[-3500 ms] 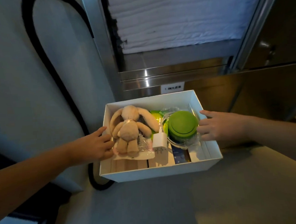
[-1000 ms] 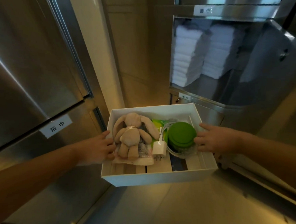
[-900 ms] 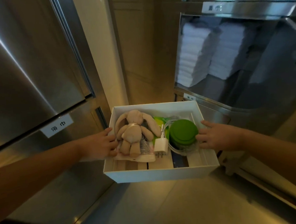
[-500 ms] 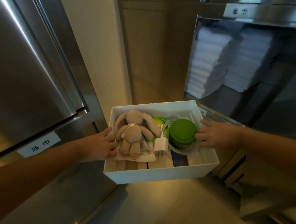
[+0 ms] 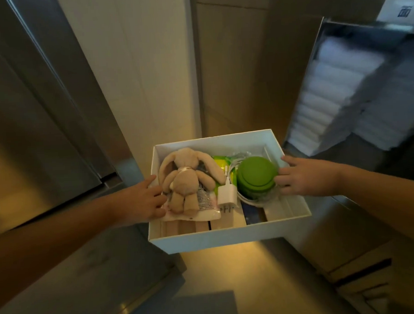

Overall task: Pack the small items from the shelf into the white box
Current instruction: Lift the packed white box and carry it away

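While aloft, white box (image 5: 229, 237) in the grip of left hand (image 5: 141, 203) and right hand (image 5: 300, 178).

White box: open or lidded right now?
Open. No lid on the white box: the plush rabbit, charger and green round container lie in plain view inside. The left hand and right hand hold its side walls.

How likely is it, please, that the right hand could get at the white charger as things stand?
Probably not yet: the right hand grips the white box by its right wall, the left hand the other, and the green container sits between it and the white charger, which lies uncovered.
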Tool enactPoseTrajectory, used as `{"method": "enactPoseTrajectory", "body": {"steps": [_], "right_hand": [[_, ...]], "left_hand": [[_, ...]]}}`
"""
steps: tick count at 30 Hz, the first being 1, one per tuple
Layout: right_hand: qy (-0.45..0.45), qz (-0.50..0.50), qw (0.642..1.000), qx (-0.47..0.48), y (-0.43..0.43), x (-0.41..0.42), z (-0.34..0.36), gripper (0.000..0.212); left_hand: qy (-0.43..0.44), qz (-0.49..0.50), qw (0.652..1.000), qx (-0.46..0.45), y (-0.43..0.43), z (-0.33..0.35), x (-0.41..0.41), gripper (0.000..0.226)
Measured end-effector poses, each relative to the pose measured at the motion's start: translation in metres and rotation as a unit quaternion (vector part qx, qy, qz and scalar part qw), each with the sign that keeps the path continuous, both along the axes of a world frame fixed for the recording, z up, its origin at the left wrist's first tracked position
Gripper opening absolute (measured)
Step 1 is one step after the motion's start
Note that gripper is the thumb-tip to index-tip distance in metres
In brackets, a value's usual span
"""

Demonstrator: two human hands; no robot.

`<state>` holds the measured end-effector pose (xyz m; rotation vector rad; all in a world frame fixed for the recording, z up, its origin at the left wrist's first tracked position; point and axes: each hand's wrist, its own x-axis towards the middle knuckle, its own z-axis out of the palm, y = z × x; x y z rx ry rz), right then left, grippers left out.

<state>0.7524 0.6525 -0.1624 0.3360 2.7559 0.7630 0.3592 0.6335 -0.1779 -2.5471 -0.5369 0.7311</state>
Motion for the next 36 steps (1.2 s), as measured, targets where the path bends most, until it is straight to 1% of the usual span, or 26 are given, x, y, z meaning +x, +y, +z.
{"method": "enactPoseTrajectory", "body": {"steps": [2,3,5,12,14,16,17,18,20,21,24,31,34,36], "right_hand": [[0.0,0.03,1.0,-0.004,0.014,0.003,-0.002,0.038],[0.001,0.039,0.999,-0.006,0.022,0.004,-0.002,0.039],[-0.003,0.049,0.999,-0.015,0.041,0.007,-0.003,0.04],[-0.035,0.07,0.997,-0.021,0.12,0.019,0.004,0.042],[-0.045,0.061,0.997,-0.026,0.143,0.022,0.008,0.044],[-0.067,0.041,0.997,-0.017,0.166,0.022,0.012,0.041],[-0.086,0.044,0.995,-0.02,0.178,0.023,0.009,0.038],[-0.122,0.036,0.992,-0.028,0.191,0.024,0.005,0.037],[-0.196,-0.017,0.98,-0.036,0.214,0.026,0.001,0.039],[-0.202,-0.014,0.979,-0.033,0.225,0.026,-0.002,0.039],[-0.189,0.009,0.981,-0.035,0.253,0.026,-0.009,0.039],[-0.181,0.049,0.982,-0.037,0.313,0.019,-0.025,0.039],[-0.189,0.056,0.98,-0.039,0.338,0.014,-0.032,0.036],[-0.194,0.057,0.979,-0.039,0.357,0.008,-0.035,0.035]], "left_hand": [[0.016,0.022,1.0,0.007,0.007,0.002,0.002,0.045],[0.029,0.036,0.999,-0.009,0.012,-0.003,0.002,0.043],[0.075,0.102,0.991,-0.039,0.021,-0.013,0.001,0.04],[0.079,0.154,0.984,-0.053,0.058,-0.012,0.023,0.041],[0.061,0.155,0.985,-0.046,0.066,-0.007,0.031,0.04],[0.013,0.075,0.997,0.024,0.074,-0.002,0.038,0.035],[-0.011,0.061,0.997,0.046,0.079,0.001,0.041,0.035],[-0.029,0.062,0.996,0.052,0.083,0.004,0.044,0.037],[-0.041,0.075,0.995,0.048,0.094,0.001,0.05,0.04],[-0.039,0.081,0.995,0.051,0.099,0.0,0.053,0.041],[-0.052,0.105,0.992,0.049,0.112,-0.004,0.058,0.043],[-0.028,0.166,0.986,0.018,0.148,-0.017,0.059,0.047],[0.001,0.203,0.979,0.003,0.172,-0.022,0.055,0.043],[0.002,0.21,0.978,-0.011,0.191,-0.034,0.046,0.041]]}}
